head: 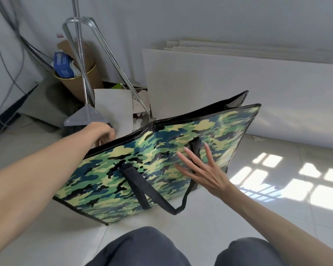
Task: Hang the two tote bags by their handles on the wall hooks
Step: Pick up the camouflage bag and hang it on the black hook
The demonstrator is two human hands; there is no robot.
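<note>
A large camouflage tote bag (pixel 142 160), glossy, light-looking and floppy, stands on the floor (pixel 258 189), its black strap handle (pixel 140 189) the likely grip; right hand (pixel 202 169) fingers spread against it, left hand (pixel 104 131) fingers hidden at its far rim.

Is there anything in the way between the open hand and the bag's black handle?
No. The right hand is spread open against the camouflage tote bag, its fingers already overlapping one end of the black handle. Nothing visible sits between them. No wall hooks appear in this view.
</note>
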